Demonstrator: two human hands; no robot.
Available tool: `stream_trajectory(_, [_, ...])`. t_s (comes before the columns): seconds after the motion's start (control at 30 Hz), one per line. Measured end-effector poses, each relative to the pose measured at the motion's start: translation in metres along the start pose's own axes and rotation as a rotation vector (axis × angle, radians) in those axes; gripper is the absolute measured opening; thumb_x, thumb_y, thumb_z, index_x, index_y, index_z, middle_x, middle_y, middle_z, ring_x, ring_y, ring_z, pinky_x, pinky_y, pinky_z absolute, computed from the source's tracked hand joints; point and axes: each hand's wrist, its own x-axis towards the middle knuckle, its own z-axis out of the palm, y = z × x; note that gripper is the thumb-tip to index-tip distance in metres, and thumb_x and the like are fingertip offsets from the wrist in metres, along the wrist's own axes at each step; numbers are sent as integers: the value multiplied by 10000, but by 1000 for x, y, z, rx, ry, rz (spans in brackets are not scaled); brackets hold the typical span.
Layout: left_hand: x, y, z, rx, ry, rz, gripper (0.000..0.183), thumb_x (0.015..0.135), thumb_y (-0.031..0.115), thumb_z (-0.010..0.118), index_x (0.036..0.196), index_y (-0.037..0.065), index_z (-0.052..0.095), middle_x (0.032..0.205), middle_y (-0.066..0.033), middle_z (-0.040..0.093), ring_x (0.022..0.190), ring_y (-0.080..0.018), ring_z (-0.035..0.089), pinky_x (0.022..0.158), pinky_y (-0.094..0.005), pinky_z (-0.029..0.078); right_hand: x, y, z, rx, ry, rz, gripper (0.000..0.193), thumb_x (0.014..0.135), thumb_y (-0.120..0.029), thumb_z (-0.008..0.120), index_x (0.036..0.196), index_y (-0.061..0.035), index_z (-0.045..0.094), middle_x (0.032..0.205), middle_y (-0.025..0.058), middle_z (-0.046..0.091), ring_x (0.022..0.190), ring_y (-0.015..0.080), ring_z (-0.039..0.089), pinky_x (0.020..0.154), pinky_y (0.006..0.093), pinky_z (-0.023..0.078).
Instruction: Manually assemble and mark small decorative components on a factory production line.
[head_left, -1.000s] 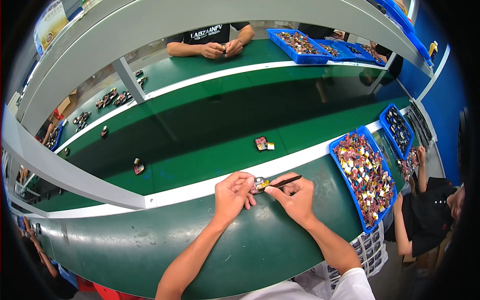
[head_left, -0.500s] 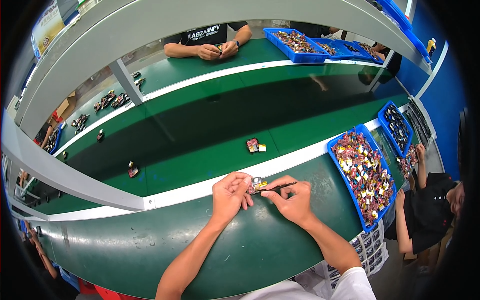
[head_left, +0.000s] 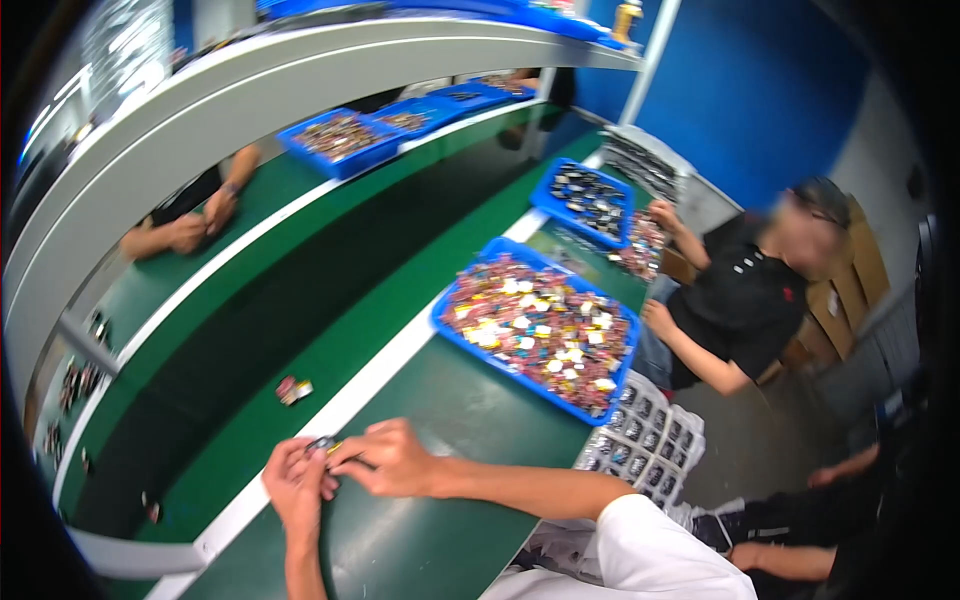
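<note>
My left hand (head_left: 298,482) is closed, its fingertips pinching a small electronic part (head_left: 324,443) with dark and yellow areas. From the right, my right hand (head_left: 395,460) is closed on a thin black tool (head_left: 362,461), pinched between thumb and fingers beside that part. Motion blur hides the tool's exact kind and whether its tip touches the part. Both hands are over the green worktable (head_left: 465,395), near its white edge strip. A similar small part (head_left: 293,390) lies on the green belt beyond.
A blue tray (head_left: 440,318) heaped with small pink, yellow and white parts stands to the right. Behind it is a blue tray (head_left: 540,203) of black parts. A co-worker (head_left: 745,290) sits at the right; another's hands (head_left: 205,225) work across the belt. A segmented tray (head_left: 650,440) hangs near the table edge.
The view has swung to the right, so the table, trays and belt appear shifted left and the co-worker at the right shows more. Both hands keep their hold on the part and the tool.
</note>
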Motion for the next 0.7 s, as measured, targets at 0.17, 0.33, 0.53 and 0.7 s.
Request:
stream_trajectory(0.17, [3, -12, -1, -18, 23, 48, 140, 914, 14, 660, 1019, -45, 588, 701, -81, 637, 445, -95, 530, 366, -194, 365, -1, -3, -4, 2, 24, 13, 109, 738, -50, 767, 812, -84, 695, 704, 36, 690, 513, 225, 600, 508, 332, 461])
stream_trajectory(0.33, [7, -3, 1, -45, -2, 25, 147, 911, 45, 669, 996, -40, 584, 669, -74, 625, 433, -97, 522, 357, -196, 357, 1, -6, -4, 76, 53, 1, 133, 729, -51, 758, 829, -84, 679, 677, 30, 667, 503, 237, 580, 504, 336, 441])
stream_trajectory(0.53, [11, -6, -1, -33, 11, -7, 127, 894, 24, 654, 966, -37, 570, 674, -79, 623, 431, -91, 500, 365, -203, 348, 1, -5, 1, 46, 49, -94, 122, 740, -29, 733, 829, -73, 661, 661, 29, 642, 471, 250, 519, 473, 341, 393])
stream_trajectory(0.7, [10, -12, -4, -14, 15, 0, 126, 884, 5, 651, 950, -39, 553, 665, -75, 604, 421, -72, 476, 358, -197, 317, -2, -8, 2, 45, 70, -107, 117, 737, -34, 726, 804, -76, 640, 627, 43, 619, 457, 267, 479, 465, 359, 372])
